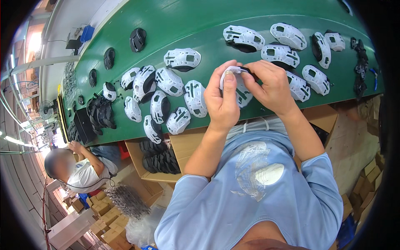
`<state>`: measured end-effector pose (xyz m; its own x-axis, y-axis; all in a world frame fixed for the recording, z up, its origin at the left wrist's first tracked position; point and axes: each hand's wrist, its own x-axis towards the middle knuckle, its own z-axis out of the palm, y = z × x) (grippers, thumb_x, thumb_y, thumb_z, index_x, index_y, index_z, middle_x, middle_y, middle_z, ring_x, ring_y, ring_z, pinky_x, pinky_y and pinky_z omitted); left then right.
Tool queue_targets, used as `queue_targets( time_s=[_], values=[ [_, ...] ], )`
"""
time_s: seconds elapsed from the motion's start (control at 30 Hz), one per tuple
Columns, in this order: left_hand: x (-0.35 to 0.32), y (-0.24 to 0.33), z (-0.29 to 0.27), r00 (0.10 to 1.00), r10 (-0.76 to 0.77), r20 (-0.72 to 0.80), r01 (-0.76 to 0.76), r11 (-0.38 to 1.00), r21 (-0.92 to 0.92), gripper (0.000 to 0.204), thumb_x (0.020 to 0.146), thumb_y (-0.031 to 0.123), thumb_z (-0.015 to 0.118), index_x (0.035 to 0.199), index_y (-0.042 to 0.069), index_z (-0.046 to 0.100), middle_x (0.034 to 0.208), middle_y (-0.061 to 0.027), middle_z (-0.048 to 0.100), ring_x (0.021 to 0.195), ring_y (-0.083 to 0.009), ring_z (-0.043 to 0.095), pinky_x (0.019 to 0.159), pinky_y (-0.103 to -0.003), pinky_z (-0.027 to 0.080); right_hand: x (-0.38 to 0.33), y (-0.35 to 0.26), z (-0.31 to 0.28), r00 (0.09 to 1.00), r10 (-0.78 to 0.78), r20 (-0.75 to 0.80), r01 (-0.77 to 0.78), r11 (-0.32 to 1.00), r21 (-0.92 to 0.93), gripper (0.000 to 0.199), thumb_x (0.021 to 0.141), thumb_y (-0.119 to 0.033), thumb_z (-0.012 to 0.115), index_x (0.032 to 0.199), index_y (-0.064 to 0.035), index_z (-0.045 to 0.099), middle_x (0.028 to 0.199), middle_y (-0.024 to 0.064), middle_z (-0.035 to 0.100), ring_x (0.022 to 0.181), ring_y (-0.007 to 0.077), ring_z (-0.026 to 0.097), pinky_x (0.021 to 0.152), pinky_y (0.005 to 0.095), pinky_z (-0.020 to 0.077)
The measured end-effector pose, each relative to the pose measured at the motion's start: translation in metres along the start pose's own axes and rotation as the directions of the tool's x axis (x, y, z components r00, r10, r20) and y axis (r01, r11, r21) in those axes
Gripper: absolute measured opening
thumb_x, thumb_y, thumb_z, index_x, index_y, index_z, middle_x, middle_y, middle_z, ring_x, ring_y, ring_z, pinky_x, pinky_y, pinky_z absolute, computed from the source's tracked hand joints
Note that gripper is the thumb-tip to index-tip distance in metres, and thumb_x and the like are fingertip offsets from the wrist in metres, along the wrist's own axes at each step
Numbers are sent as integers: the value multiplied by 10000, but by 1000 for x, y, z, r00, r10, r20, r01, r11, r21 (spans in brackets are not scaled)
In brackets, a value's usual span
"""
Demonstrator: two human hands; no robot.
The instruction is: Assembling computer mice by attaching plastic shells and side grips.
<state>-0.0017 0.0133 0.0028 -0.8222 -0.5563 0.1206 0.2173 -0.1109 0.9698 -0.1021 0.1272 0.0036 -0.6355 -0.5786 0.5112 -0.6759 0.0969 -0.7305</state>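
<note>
In front of my chest, above the table's near edge, I hold a curved white plastic shell [234, 69] edge-on, with a black part along its rim. My left hand [221, 98] is wrapped round one side of it, thumb pressed on the edge. My right hand [271, 86] is closed at the other end, its fingertips at the black part. Exactly what the right fingers pinch is partly hidden. Just below, between my hands, lies another white shell [243, 95]. A slotted white shell [196, 98] sits beside my left hand, and a further white shell [298, 86] beside my right.
The green table [200, 35] carries several white shells with black pads, plus loose black pads [137, 40]. Black straps [360, 66] lie at the right. An open carton [160, 177] of black parts stands below. At the left a co-worker [83, 166] sits by the table.
</note>
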Motion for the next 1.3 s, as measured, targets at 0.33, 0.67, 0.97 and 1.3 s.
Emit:
queue_targets(
  time_s=[0.33, 0.67, 0.97, 1.3],
  values=[
    [1, -5, -11, 998, 12, -60, 0, 981, 196, 311, 1046, 214, 492, 1090, -48, 653, 1026, -92, 685, 916, -125, 605, 850, -276, 475, 4, 9, 7, 984, -124, 127, 129, 991, -33, 112, 824, -100, 725, 865, -17, 662, 750, 121, 630, 675, 305, 597, 597, 398, 484],
    [18, 2, -3, 980, -6, -197, -70, 924, -376, 274, 1064, 201, 442, 1149, -24, 572, 1138, -187, 672, 1071, -263, 659, 942, -382, 527, 2, 7, 16, 999, 50, 3, -50, 998, 44, 255, 896, -160, 715, 1097, -9, 671, 956, 158, 714, 759, 321, 680, 665, 379, 542],
    [17, 0, -7, 942, -23, -336, -65, 966, -251, 372, 1086, 275, 382, 1113, -33, 589, 1071, -172, 672, 976, -265, 679, 867, -372, 549, 5, 2, 11, 1000, -26, 6, 26, 999, -34, 278, 858, -207, 765, 1039, -8, 692, 882, 135, 706, 736, 302, 669, 648, 366, 538],
    [17, 1, -14, 935, -31, -352, -42, 979, -199, 396, 1082, 297, 388, 1073, -39, 597, 1033, -174, 676, 939, -276, 687, 853, -376, 549, 8, 7, 18, 991, -92, 93, 96, 995, -40, 278, 847, -210, 773, 1033, -18, 699, 834, 124, 683, 690, 275, 644, 612, 352, 514]
  ],
)
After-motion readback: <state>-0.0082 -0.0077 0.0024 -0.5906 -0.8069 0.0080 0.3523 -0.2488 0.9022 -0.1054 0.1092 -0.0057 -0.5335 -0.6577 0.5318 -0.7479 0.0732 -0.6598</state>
